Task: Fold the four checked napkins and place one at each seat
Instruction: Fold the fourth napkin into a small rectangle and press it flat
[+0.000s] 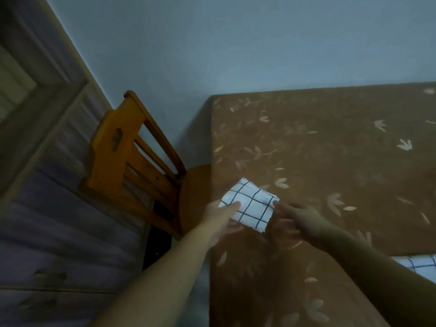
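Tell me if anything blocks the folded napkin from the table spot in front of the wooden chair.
Nothing visible does. The folded napkin, held by the left hand and right hand, is over bare tablecloth by the wooden chair.

Counter [330,161]: fills the right side, far edge against the wall [236,43]. Chair [132,156]: left of the counter, seat tucked under its edge. Folded napkin [250,205]: over the counter's left edge, between left hand [220,223] and right hand [299,220]. Second napkin [417,265]: at the counter's near right edge.
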{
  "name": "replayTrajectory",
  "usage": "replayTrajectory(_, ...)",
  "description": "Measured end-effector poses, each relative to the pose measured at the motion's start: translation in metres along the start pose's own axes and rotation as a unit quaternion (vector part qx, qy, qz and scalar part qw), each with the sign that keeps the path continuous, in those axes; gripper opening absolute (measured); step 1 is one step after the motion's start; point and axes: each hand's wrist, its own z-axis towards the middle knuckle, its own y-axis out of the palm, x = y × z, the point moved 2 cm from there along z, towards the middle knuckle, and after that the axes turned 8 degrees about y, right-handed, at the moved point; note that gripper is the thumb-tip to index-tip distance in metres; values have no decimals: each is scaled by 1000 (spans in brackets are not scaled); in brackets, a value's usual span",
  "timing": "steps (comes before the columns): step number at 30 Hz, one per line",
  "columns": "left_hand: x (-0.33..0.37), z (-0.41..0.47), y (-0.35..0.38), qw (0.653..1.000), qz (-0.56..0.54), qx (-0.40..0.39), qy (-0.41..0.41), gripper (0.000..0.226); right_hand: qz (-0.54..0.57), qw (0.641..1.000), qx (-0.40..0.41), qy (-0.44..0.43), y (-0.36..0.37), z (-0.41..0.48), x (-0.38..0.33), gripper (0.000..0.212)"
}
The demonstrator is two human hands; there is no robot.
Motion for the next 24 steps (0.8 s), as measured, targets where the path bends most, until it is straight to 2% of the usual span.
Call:
replayTrajectory(2, -2, 6, -1, 999, -24, 23, -11, 9, -37, 998, -32, 29, 15, 8, 4, 35)
replayTrajectory(4, -2, 13, -2, 999, -40, 34, -1, 11, 24, 997, -57, 40, 28, 18, 3, 37)
replayTrajectory(6, 2, 19, -5, 999, -37, 27, 12, 17, 123, 991, -43, -1, 36, 31, -11, 45)
replayTrajectory(8, 5, 25, -8, 999, -24, 16, 17, 21, 160, 986, 3, -46, 38, 44, -29, 57)
replayTrajectory(10, 7, 31, -12, 999, 8, 38, 16, 30, 85, 992, 79, -44, 36, 55, -38, 65)
replayTrajectory(11, 6, 34, -17, 997, 34, 68, 19, 39, -7, 992, 123, -39, 34, 58, -39, 67)
replayTrajectory(13, 6, 44, -33, 981, 134, 128, 64, 50, -190, 964, 177, -56, 32, 58, -32, 65)
replayTrajectory(15, 9, 53, -47, 953, 241, 139, 123, 49, -251, 941, 205, -92, 32, 54, -27, 50)
replayTrajectory(19, 19, 70, -57, 925, 325, 81, 180, 45, -323, 904, 240, -145, 41, 49, -19, 21)
replayTrajectory(24, 32, 91, -69, 874, 422, -26, 239, 47, -392, 874, 256, -132, 72, 37, -18, 24)
